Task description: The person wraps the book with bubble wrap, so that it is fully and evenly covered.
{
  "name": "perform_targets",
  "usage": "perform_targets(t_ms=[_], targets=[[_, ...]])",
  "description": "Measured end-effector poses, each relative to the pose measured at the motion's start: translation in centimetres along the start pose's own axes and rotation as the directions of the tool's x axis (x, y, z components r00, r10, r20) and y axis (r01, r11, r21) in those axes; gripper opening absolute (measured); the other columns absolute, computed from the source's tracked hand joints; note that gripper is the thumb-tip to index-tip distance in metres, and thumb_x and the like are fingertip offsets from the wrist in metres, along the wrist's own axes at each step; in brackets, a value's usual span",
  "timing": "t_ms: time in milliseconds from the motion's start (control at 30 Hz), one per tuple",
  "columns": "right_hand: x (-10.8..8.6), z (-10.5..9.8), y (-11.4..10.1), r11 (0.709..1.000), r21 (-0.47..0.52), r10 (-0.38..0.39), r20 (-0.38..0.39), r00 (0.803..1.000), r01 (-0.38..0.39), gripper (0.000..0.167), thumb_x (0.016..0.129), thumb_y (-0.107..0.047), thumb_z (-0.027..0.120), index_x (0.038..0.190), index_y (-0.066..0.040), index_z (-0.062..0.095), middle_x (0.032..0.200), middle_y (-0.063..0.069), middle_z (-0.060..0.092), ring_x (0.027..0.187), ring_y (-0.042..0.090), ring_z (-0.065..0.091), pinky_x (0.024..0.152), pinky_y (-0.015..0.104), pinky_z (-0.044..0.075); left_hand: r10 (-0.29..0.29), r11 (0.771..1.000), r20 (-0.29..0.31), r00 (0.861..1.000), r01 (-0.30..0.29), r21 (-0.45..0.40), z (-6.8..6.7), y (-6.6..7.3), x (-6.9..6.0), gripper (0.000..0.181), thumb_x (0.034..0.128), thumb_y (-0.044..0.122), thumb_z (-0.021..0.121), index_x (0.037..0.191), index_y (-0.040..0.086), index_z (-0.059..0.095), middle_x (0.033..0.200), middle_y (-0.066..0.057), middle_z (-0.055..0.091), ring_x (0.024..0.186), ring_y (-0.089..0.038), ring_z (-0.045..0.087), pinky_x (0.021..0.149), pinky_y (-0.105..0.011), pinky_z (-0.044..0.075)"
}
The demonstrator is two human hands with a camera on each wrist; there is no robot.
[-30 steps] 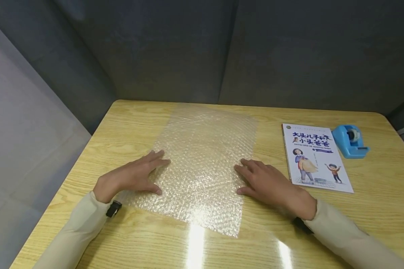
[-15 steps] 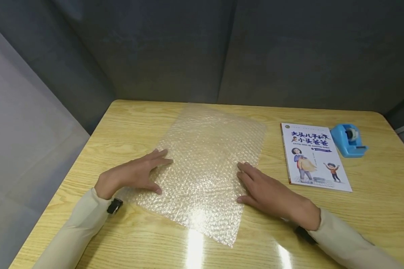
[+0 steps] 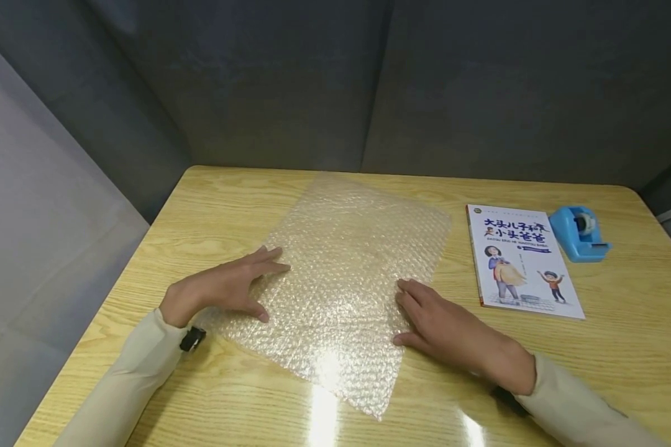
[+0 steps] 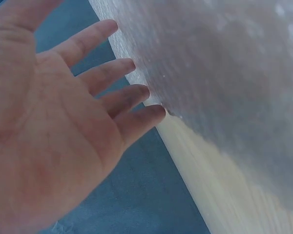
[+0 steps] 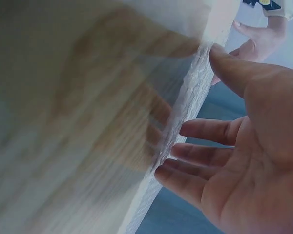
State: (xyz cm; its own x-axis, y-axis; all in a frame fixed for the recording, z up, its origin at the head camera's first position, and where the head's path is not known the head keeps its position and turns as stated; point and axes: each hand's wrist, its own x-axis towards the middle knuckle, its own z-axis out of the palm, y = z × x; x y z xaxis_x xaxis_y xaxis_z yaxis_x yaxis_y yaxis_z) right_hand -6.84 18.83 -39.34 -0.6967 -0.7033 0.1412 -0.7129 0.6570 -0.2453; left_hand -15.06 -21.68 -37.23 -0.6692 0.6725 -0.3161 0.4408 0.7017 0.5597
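Note:
A clear sheet of bubble wrap point(image 3: 341, 279) lies flat and a little turned on the wooden table point(image 3: 246, 410). My left hand point(image 3: 229, 285) rests on its left edge, fingers spread and thumb apart. On the right edge lies my right hand point(image 3: 447, 329), its fingertips touching the wrap. In the left wrist view the left hand's fingers point(image 4: 107, 75) are extended at the edge of the wrap point(image 4: 210, 73). The right wrist view has the right hand point(image 5: 249, 146) with fingers lightly bent against the sheet, pinching nothing that I can see.
To the right lies a book point(image 3: 525, 261) with a white illustrated cover. Beside it stands a blue tape dispenser point(image 3: 580, 234) with a roll in it. A dark curtain point(image 3: 274, 87) hangs behind the table's back edge.
The bubble wrap has turned clockwise: its far end has shifted right and its near right corner has come closer. My right hand has slid slightly towards me; the left has barely moved.

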Motion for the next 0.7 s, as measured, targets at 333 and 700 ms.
perform_targets(t_ms=[333, 700], targets=[[-0.5, -0.2, -1.9, 0.997, -0.034, 0.063, 0.019, 0.998, -0.062, 0.052, 0.095, -0.036, 0.075, 0.123, 0.004, 0.057, 0.139, 0.03, 0.053, 0.129, 0.045, 0.054, 0.106, 0.055, 0.049, 0.021, 1.0, 0.015, 1.0, -0.021, 0.004, -0.4, 0.0, 0.5, 0.093, 0.0765, 0.028, 0.092, 0.156, 0.007, 0.047, 0.172, -0.018, 0.015, 0.157, -0.044, 0.004, 0.121, -0.062, 0.023], [-0.8, 0.0, -2.5, 0.996, -0.065, 0.055, -0.009, 0.998, -0.056, 0.048, 0.094, -0.037, 0.076, 0.115, 0.001, 0.057, 0.134, 0.028, 0.055, 0.124, 0.043, 0.057, 0.102, 0.053, 0.052, 0.016, 1.0, 0.019, 1.0, -0.016, 0.011, -0.6, 0.0, 0.8, 0.093, 0.0754, 0.023, 0.093, 0.155, 0.007, 0.048, 0.172, -0.018, 0.014, 0.157, -0.042, 0.005, 0.122, -0.062, 0.021]])
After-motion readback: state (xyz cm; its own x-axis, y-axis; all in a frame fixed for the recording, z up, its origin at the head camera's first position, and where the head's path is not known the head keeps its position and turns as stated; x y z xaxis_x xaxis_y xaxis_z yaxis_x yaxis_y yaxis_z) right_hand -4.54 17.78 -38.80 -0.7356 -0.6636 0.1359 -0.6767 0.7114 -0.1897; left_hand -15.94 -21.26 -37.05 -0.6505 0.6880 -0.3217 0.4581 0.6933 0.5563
